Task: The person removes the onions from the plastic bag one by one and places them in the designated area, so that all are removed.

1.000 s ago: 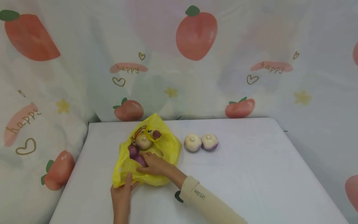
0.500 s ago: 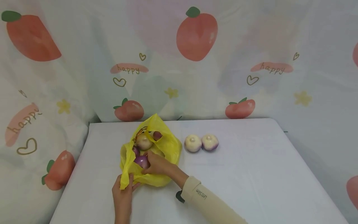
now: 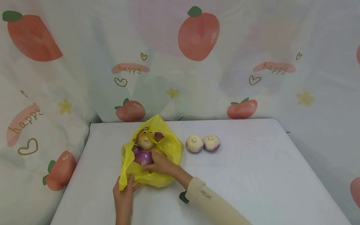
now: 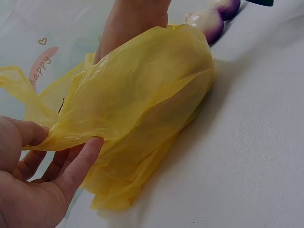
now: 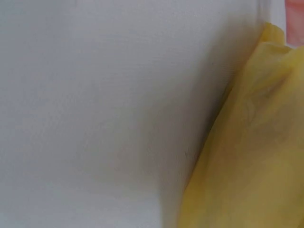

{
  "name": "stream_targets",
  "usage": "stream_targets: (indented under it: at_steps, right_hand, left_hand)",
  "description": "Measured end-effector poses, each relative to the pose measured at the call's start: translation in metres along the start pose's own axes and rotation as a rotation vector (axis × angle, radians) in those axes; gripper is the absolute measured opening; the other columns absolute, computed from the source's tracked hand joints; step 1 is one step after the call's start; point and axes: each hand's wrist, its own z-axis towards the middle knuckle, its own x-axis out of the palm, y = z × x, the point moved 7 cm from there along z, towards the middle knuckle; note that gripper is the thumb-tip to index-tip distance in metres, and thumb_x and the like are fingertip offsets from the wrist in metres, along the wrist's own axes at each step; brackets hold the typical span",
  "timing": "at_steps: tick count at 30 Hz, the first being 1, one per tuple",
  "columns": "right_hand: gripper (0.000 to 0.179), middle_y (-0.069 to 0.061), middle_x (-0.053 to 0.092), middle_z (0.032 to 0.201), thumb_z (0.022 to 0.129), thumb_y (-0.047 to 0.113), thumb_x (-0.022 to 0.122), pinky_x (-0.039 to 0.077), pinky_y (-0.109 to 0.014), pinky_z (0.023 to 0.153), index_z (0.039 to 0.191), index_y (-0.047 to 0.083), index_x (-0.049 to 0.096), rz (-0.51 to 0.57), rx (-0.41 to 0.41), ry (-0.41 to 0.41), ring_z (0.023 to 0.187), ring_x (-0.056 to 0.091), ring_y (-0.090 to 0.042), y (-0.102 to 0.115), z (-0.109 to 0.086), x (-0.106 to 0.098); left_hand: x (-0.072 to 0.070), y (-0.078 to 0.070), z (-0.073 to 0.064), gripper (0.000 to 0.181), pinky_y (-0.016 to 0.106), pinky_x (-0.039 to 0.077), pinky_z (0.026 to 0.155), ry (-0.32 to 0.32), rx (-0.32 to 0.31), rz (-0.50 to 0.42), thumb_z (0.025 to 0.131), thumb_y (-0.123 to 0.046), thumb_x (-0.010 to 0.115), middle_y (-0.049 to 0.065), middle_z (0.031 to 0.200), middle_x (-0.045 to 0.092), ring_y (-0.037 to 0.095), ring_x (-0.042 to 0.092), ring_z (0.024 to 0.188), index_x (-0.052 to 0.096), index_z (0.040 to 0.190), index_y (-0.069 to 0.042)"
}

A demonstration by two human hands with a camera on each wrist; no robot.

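A yellow plastic bag (image 3: 175,148) lies open-mouthed on the table's left half. My left hand (image 3: 123,195) pinches the bag's near rim between thumb and fingers, as the left wrist view shows up close. Inside the bag's mouth, my right hand (image 3: 161,164) grips a shiny purple onion (image 3: 142,158), fingers on its right side and thumb toward the near side. Beyond it in the bag lie a yellowish onion (image 3: 145,142), a smaller purple piece (image 3: 136,150) and a dark reddish one (image 3: 158,136). In the right wrist view the bag hides the right hand.
Two white-topped round vegetables with purple undersides, one (image 3: 194,143) touching the other (image 3: 211,142), sit right of the bag. They stand on a white-covered table (image 3: 253,175). A fruit-printed cloth (image 3: 202,84) hangs behind the table and along its left side.
The purple onion has risen into fuller view with my right hand, which shifted slightly right. My left hand has drawn the bag's near left rim a little inward. The two white-topped vegetables stay put.
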Motion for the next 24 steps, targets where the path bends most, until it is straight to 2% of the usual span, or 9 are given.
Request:
stream_targets:
  at_steps: [4,9,14,17,20,24]
  right_hand:
    - [0.069,-0.005,0.044,0.131,0.085,0.032,0.072,0.042,-0.026,0.102,0.136,0.006,0.033,0.055,-0.060,-0.044,0.117,0.046,-0.012,0.001,-0.002,-0.008]
    - [0.069,-0.008,0.046,0.132,0.088,0.023,0.069,0.043,-0.028,0.101,0.140,0.008,0.026,0.123,-0.063,-0.082,0.117,0.048,-0.014,-0.001,-0.005,-0.015]
    - [0.068,-0.016,0.047,0.128,0.089,0.015,0.067,0.044,-0.029,0.101,0.137,0.004,0.020,0.170,-0.090,-0.196,0.116,0.049,-0.020,0.001,-0.008,-0.027]
    - [0.069,-0.019,0.043,0.130,0.090,0.012,0.065,0.046,-0.030,0.098,0.137,0.005,0.016,0.208,-0.100,-0.234,0.116,0.048,-0.023,0.001,-0.011,-0.032]
    - [0.072,-0.019,0.042,0.132,0.090,0.013,0.065,0.047,-0.033,0.097,0.139,0.008,0.013,0.277,-0.060,-0.246,0.116,0.049,-0.024,0.000,-0.015,-0.035]
    - [0.073,-0.016,0.044,0.129,0.089,0.025,0.066,0.048,-0.033,0.096,0.140,0.011,0.016,0.372,0.026,-0.295,0.112,0.051,-0.023,-0.004,-0.019,-0.040]
  left_hand:
    - [0.001,0.001,0.000,0.040,0.032,0.058,0.074,0.003,-0.016,0.017,0.095,-0.020,0.058,0.016,0.116,0.051,0.010,0.061,0.089,0.049,0.127,0.002]
    - [0.001,0.002,0.000,0.042,0.031,0.058,0.074,0.003,-0.023,0.026,0.095,-0.023,0.058,0.016,0.116,0.050,0.010,0.060,0.089,0.048,0.129,0.002]
    - [0.001,0.001,-0.001,0.039,0.033,0.058,0.075,0.002,-0.001,0.001,0.095,-0.019,0.058,0.016,0.112,0.049,0.012,0.060,0.089,0.050,0.126,0.003]
    - [0.001,0.002,-0.001,0.040,0.033,0.058,0.075,0.008,0.006,0.010,0.095,-0.020,0.058,0.017,0.113,0.049,0.012,0.059,0.090,0.049,0.127,0.003]
    - [0.001,0.002,-0.001,0.039,0.032,0.059,0.074,0.011,0.007,0.015,0.095,-0.019,0.058,0.017,0.112,0.049,0.012,0.058,0.091,0.049,0.127,0.003]
    - [0.001,0.003,-0.001,0.039,0.031,0.059,0.073,0.009,-0.003,0.014,0.096,-0.019,0.058,0.016,0.113,0.048,0.013,0.058,0.092,0.049,0.127,0.003]
